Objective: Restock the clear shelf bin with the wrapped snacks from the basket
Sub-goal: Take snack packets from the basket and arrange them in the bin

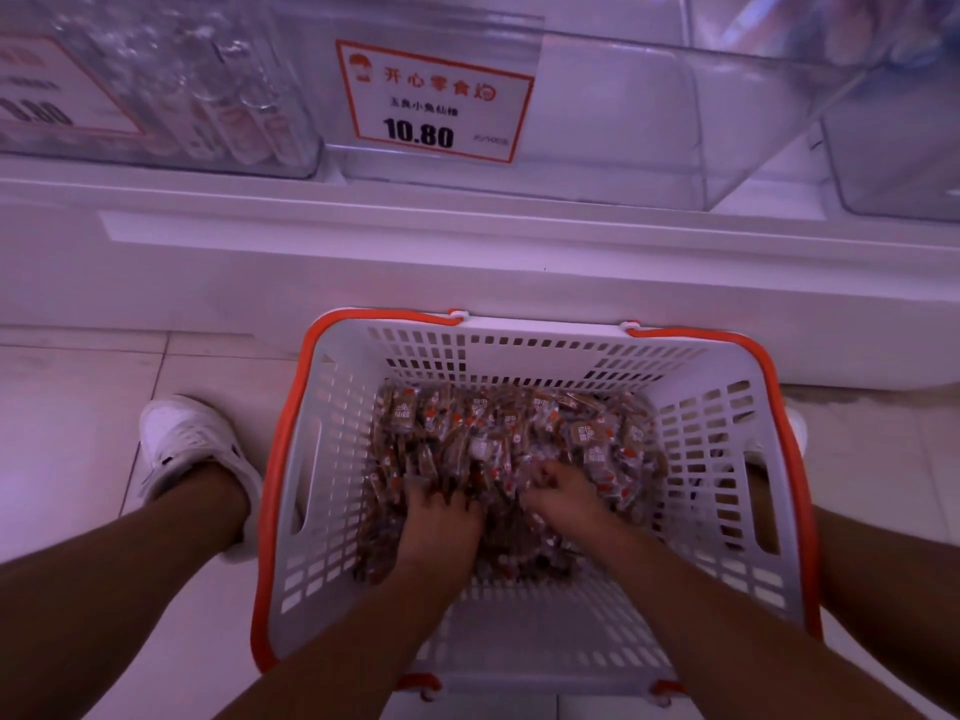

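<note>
A white basket [332, 459] with an orange rim stands on the floor between my legs. A heap of small brown wrapped snacks [519, 433] fills its bottom. My left hand [441, 522] is palm down in the heap, its fingers dug in among the wrappers. My right hand [563, 496] lies beside it, fingers curled into the snacks. The fingertips of both are hidden in the pile. Above, on the white shelf, sits the clear shelf bin [623, 122] with a red-framed price label [436, 98] reading 10.80; it looks bare inside.
Another clear bin [156, 85] with clear-wrapped goods stands to the left, and a third [893, 148] at the right edge. The white shelf ledge [467, 241] juts out over the far side of the basket. My white shoe [192, 449] rests on the tiled floor left of the basket.
</note>
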Action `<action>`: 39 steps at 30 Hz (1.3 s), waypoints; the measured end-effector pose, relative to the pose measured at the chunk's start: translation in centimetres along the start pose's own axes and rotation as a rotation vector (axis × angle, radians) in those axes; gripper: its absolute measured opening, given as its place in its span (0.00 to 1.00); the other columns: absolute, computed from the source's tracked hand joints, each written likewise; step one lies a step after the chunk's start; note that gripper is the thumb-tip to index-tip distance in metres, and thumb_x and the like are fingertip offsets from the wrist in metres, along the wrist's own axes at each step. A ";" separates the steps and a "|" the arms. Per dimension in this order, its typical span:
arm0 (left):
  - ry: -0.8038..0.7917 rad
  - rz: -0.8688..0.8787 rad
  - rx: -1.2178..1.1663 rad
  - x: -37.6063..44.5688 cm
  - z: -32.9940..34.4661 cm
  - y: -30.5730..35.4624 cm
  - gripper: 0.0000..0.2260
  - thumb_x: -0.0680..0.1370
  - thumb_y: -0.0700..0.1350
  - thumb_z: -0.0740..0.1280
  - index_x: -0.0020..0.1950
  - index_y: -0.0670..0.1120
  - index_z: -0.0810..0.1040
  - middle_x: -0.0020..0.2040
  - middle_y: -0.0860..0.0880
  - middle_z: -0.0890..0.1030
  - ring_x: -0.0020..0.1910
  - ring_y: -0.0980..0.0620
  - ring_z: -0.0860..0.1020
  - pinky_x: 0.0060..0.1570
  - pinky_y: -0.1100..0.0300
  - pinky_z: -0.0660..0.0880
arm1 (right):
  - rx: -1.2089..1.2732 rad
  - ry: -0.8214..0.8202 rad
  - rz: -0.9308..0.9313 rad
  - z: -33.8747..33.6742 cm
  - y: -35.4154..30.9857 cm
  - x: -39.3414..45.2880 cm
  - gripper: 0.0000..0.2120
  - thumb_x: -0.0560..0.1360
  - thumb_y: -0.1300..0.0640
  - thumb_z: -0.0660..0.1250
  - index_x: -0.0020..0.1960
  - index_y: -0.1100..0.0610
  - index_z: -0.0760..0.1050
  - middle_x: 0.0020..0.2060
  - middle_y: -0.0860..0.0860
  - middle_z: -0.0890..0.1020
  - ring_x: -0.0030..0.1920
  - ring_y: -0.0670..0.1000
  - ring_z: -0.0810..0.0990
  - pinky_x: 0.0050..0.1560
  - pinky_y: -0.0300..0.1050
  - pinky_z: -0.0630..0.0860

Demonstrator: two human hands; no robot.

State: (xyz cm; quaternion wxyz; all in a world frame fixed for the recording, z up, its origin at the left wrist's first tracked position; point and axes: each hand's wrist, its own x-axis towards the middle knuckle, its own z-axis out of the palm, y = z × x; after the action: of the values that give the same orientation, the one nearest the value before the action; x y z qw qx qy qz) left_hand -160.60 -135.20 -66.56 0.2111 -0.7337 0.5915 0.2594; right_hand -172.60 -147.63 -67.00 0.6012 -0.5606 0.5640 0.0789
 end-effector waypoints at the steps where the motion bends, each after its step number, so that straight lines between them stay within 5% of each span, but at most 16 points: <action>1: -0.005 -0.029 -0.029 -0.1 -1.2 -0.6 0.16 0.80 0.47 0.59 0.67 0.48 0.73 0.61 0.44 0.79 0.59 0.40 0.78 0.68 0.40 0.62 | 0.165 -0.054 0.060 -1.1 -1.6 -0.3 0.05 0.70 0.70 0.65 0.45 0.67 0.77 0.35 0.58 0.76 0.31 0.49 0.74 0.27 0.37 0.70; 4: -0.015 -0.047 -0.489 -0.8 -7.1 -3.8 0.13 0.81 0.49 0.61 0.62 0.48 0.78 0.56 0.46 0.83 0.56 0.43 0.81 0.58 0.53 0.76 | 0.527 -0.315 0.058 -4.8 -7.6 -2.6 0.08 0.69 0.67 0.62 0.46 0.62 0.77 0.32 0.53 0.77 0.28 0.48 0.73 0.27 0.38 0.69; 6: 0.030 0.020 -0.838 -2.0 -12.8 -5.9 0.07 0.80 0.43 0.63 0.53 0.44 0.80 0.44 0.46 0.83 0.44 0.48 0.81 0.44 0.60 0.77 | 0.567 -0.421 -0.042 -7.0 -11.9 -5.0 0.14 0.67 0.67 0.64 0.52 0.63 0.77 0.34 0.53 0.78 0.30 0.48 0.75 0.32 0.43 0.72; 8: 0.160 0.018 -1.094 -4.4 -18.5 -7.5 0.02 0.80 0.37 0.66 0.49 0.43 0.77 0.37 0.45 0.78 0.33 0.53 0.75 0.32 0.61 0.71 | 0.528 -0.423 -0.120 -8.6 -15.8 -7.9 0.19 0.68 0.67 0.64 0.59 0.64 0.78 0.38 0.57 0.79 0.32 0.51 0.78 0.37 0.47 0.75; 11: 0.356 0.017 -1.411 -9.6 -24.0 -8.0 0.06 0.79 0.39 0.70 0.54 0.40 0.76 0.41 0.40 0.78 0.29 0.55 0.74 0.28 0.64 0.73 | 0.470 -0.321 -0.274 -10.0 -19.9 -12.9 0.12 0.74 0.69 0.62 0.52 0.61 0.81 0.39 0.60 0.80 0.32 0.56 0.81 0.35 0.47 0.80; 14: 0.348 0.054 -1.744 -13.6 -26.5 -6.4 0.08 0.78 0.41 0.71 0.56 0.42 0.79 0.43 0.40 0.79 0.31 0.49 0.76 0.32 0.54 0.81 | 0.498 -0.226 -0.398 -10.5 -21.3 -17.7 0.09 0.77 0.65 0.64 0.54 0.60 0.82 0.41 0.60 0.83 0.37 0.58 0.84 0.39 0.50 0.81; 16: 0.411 0.076 -1.843 -15.0 -26.7 -5.1 0.08 0.75 0.41 0.73 0.53 0.44 0.81 0.42 0.41 0.81 0.33 0.47 0.79 0.36 0.48 0.83 | 0.518 -0.195 -0.478 -10.1 -21.1 -19.9 0.08 0.79 0.61 0.65 0.55 0.57 0.82 0.48 0.60 0.86 0.44 0.59 0.85 0.46 0.56 0.81; 18: 0.467 0.062 -1.911 -14.9 -26.7 -4.4 0.14 0.70 0.43 0.75 0.53 0.43 0.80 0.44 0.40 0.84 0.34 0.48 0.81 0.33 0.54 0.81 | 0.496 -0.108 -0.533 -9.3 -21.0 -21.1 0.08 0.79 0.59 0.65 0.56 0.54 0.81 0.50 0.57 0.86 0.49 0.58 0.86 0.50 0.58 0.82; 20: 0.508 0.021 -1.937 -14.1 -26.9 -4.0 0.18 0.68 0.43 0.76 0.55 0.41 0.78 0.47 0.40 0.85 0.38 0.47 0.83 0.34 0.54 0.80 | 0.450 -0.049 -0.548 -8.5 -21.2 -21.6 0.08 0.79 0.60 0.66 0.57 0.56 0.80 0.49 0.54 0.86 0.47 0.53 0.86 0.44 0.54 0.84; 24: 0.652 -0.109 -1.917 -12.1 -27.0 -3.7 0.13 0.72 0.35 0.75 0.52 0.40 0.75 0.46 0.39 0.85 0.42 0.41 0.83 0.47 0.38 0.80 | 0.369 -0.046 -0.534 -7.3 -21.5 -20.9 0.15 0.72 0.66 0.74 0.57 0.56 0.79 0.45 0.55 0.86 0.45 0.54 0.84 0.46 0.56 0.83; 28: 0.706 -0.212 -1.971 -10.7 -27.0 -3.3 0.13 0.73 0.43 0.75 0.49 0.42 0.73 0.39 0.43 0.84 0.31 0.51 0.82 0.27 0.57 0.78 | 0.230 0.263 -0.620 -7.5 -22.3 -19.0 0.14 0.67 0.68 0.74 0.49 0.55 0.81 0.39 0.47 0.86 0.38 0.45 0.83 0.39 0.36 0.79; 31: 0.611 -0.206 -2.065 -10.1 -27.4 -2.9 0.16 0.76 0.51 0.71 0.54 0.40 0.75 0.39 0.49 0.86 0.37 0.49 0.86 0.32 0.59 0.80 | 0.044 0.415 -0.811 -7.7 -23.3 -18.2 0.15 0.69 0.63 0.74 0.49 0.46 0.78 0.41 0.35 0.84 0.41 0.36 0.82 0.40 0.28 0.75; 34: 0.523 -0.147 -2.189 -9.8 -28.0 -3.0 0.15 0.80 0.51 0.67 0.60 0.41 0.78 0.47 0.42 0.87 0.47 0.41 0.85 0.48 0.47 0.82 | -0.078 0.348 -0.917 -6.7 -22.9 -18.0 0.18 0.71 0.65 0.72 0.56 0.47 0.79 0.47 0.37 0.85 0.48 0.37 0.83 0.49 0.35 0.79; 36: 0.437 -0.078 -2.229 -9.9 -28.4 -3.3 0.14 0.81 0.51 0.64 0.58 0.42 0.80 0.47 0.41 0.86 0.40 0.45 0.85 0.38 0.53 0.80 | 0.028 0.205 -0.906 -6.0 -22.8 -18.0 0.16 0.73 0.65 0.69 0.55 0.49 0.81 0.46 0.42 0.86 0.46 0.40 0.84 0.48 0.39 0.81; 39: 0.389 -0.035 -2.204 -10.0 -28.6 -3.7 0.14 0.82 0.51 0.63 0.58 0.44 0.81 0.46 0.40 0.85 0.33 0.48 0.80 0.33 0.55 0.77 | 0.539 -0.122 -0.657 -6.3 -23.8 -18.6 0.10 0.77 0.68 0.67 0.54 0.56 0.80 0.44 0.56 0.86 0.39 0.54 0.86 0.33 0.45 0.81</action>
State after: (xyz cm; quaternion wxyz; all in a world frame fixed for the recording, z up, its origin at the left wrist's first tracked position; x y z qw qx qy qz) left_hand -154.91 -144.50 -38.04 -0.6467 -0.5560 0.0513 0.5196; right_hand -165.58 -151.01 -37.13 0.7516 -0.5276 0.3193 -0.2341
